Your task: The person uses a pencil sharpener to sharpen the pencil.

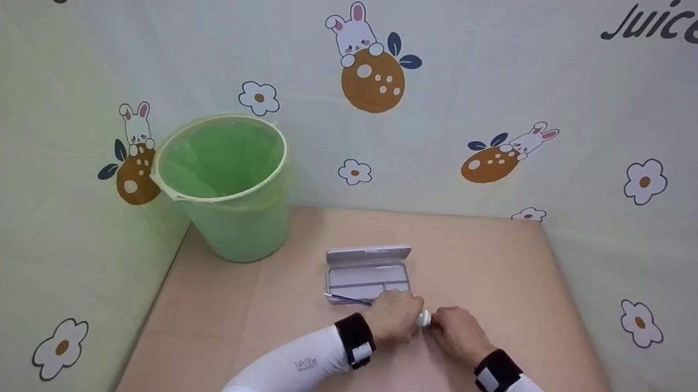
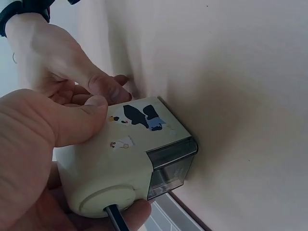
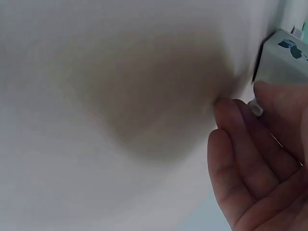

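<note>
My left hand [image 1: 395, 315] grips a cream pencil sharpener [image 2: 120, 154], thumb across its stickered top and fingers beneath. A dark pencil [image 2: 115, 217] sticks out of the round end of the sharpener, and in the head view it points left over the pencil case. The sharpener's grey, see-through shavings drawer [image 2: 168, 175] is closed. On the opposite end, my right hand [image 1: 460, 333] pinches the small crank knob [image 3: 256, 108] between thumb and fingers. In the head view, most of the sharpener is hidden behind my left hand.
A pale lilac pencil case [image 1: 354, 277] lies with its lid up just beyond my left hand, its inside divided into compartments. At the table's back left stands a green bucket [image 1: 240, 223]. A printed cloth [image 1: 435, 147] hangs behind the table [image 1: 471, 256] and along its sides.
</note>
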Motion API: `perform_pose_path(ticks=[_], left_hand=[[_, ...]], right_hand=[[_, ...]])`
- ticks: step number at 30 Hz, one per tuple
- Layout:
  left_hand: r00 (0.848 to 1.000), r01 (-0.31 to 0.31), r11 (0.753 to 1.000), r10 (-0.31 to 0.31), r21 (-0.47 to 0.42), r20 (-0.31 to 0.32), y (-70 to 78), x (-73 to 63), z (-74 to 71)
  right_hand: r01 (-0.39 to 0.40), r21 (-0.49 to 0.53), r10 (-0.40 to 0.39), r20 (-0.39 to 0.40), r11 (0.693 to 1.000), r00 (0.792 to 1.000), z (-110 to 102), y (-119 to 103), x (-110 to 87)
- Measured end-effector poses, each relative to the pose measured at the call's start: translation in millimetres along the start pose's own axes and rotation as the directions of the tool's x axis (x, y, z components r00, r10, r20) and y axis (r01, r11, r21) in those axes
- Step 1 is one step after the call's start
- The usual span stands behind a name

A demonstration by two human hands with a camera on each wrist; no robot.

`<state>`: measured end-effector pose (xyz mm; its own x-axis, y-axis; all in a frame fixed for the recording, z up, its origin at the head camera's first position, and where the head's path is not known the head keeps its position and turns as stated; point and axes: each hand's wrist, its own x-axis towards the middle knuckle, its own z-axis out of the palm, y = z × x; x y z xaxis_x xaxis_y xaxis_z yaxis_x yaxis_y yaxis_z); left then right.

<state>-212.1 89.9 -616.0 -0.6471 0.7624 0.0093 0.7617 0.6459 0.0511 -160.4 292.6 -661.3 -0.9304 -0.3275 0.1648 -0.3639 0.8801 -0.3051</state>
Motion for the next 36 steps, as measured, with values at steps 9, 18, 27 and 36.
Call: perform_pose_path(ticks=[9,18,27,36], left_hand=[[0.999,-0.006,1.0,0.007,0.029,-0.048,5.0,0.5,2.0],[0.998,0.021,1.0,-0.02,0.012,-0.061,11.7,-1.5,5.2],[0.997,0.056,0.996,-0.051,0.069,-0.06,8.0,1.6,2.1],[0.997,0.078,0.997,-0.077,0.028,-0.031,5.0,3.0,3.4]], right_hand=[[0.029,-0.067,-0.035,-0.091,0.997,0.995,9.3,-4.1,-9.1],[0.054,-0.037,-0.057,-0.084,0.998,0.995,13.1,-9.2,-19.8],[0.13,0.037,-0.127,-0.072,0.991,0.989,6.3,-21.1,-31.0],[0.145,0.031,-0.144,-0.016,0.989,0.989,-16.4,-26.7,-30.7]])
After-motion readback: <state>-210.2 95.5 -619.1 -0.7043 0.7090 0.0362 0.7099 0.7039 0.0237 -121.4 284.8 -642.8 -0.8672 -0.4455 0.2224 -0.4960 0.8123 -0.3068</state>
